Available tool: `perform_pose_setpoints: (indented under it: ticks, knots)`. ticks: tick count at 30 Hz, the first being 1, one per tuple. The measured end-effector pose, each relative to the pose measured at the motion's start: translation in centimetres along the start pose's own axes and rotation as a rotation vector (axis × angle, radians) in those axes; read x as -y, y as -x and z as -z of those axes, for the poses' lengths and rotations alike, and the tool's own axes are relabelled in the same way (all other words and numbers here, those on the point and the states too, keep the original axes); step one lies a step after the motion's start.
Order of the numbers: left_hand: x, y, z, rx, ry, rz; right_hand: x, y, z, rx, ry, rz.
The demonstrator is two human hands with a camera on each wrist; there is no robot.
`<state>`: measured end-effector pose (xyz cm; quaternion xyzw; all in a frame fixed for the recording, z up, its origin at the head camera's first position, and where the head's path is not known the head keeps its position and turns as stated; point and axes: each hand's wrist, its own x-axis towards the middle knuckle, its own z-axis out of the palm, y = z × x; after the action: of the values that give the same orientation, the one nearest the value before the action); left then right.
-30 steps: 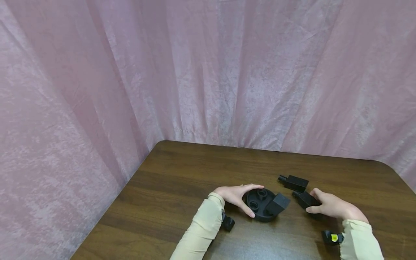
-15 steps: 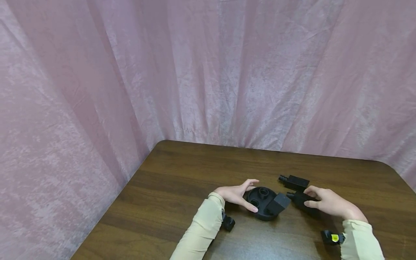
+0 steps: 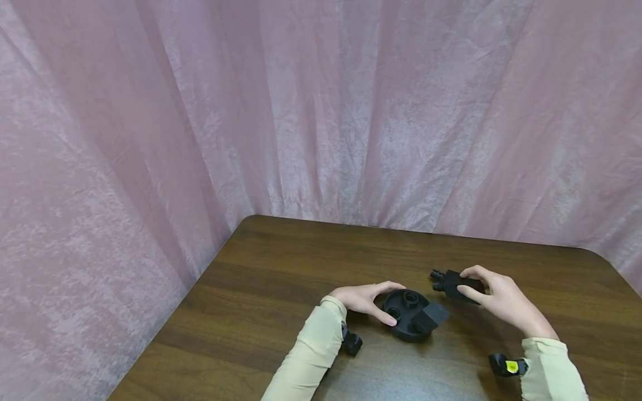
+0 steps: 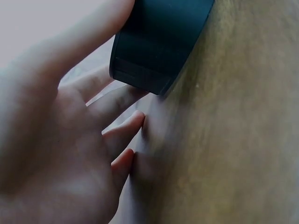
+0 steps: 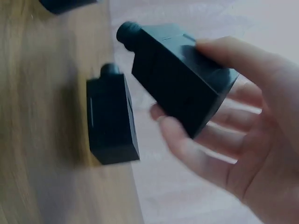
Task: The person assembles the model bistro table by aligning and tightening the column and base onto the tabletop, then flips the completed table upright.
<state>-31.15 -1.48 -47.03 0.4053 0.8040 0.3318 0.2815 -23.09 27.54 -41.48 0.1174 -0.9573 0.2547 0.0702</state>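
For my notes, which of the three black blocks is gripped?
The block in the right hand; one other lies on the table, another sits in the round base.

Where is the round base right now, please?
In the head view, the round base is below and right of centre, between the left hand, which holds it, and the right hand.

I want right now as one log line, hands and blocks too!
left hand: holds round black base | right hand: grips raised block | second block: on table | third block: on base
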Motion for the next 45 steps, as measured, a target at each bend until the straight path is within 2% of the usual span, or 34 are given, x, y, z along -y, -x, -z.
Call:
perform_pose_setpoints:
  ticks: [4, 8, 16, 23, 28, 30, 34, 37, 40, 45]
  knots:
    - [0.1, 0.0, 0.1, 0.0, -0.07, 0.004, 0.8, -0.6, -1.0, -0.114, 0.037, 0.116]
    - [0.0, 0.1, 0.1, -0.003, -0.096, 0.004, 1.6, -1.2, -2.0, -0.182, 0.012, 0.184]
    - [-0.1, 0.0, 0.2, 0.012, -0.137, -0.003, 2.3, -1.4, -2.9, -0.204, -0.033, 0.239]
    - [0.0, -0.1, 0.2, 0.016, -0.105, 0.06, 2.7, -1.5, -3.0, -0.186, -0.069, 0.287]
    - [0.0, -0.1, 0.1, 0.023, -0.09, 0.078, 3.0, -1.6, -2.8, -0.213, -0.1, 0.332]
    - [0.0, -0.1, 0.1, 0.021, -0.092, 0.079, 3.0, -1.5, -2.7, -0.206, -0.116, 0.333]
    - [0.0, -0.1, 0.1, 0.019, -0.1, 0.082, 2.7, -1.5, -2.8, -0.129, -0.159, 0.311]
    - [0.2, -0.1, 0.1, 0.019, -0.103, 0.083, 2.6, -1.4, -3.0, -0.101, -0.175, 0.277]
    - [0.3, -0.1, 0.1, 0.02, -0.098, 0.083, 2.6, -1.5, -3.3, -0.112, -0.178, 0.263]
    - [0.3, -0.2, 0.2, 0.017, -0.087, 0.079, 2.7, -1.9, -4.0, -0.187, -0.114, 0.272]
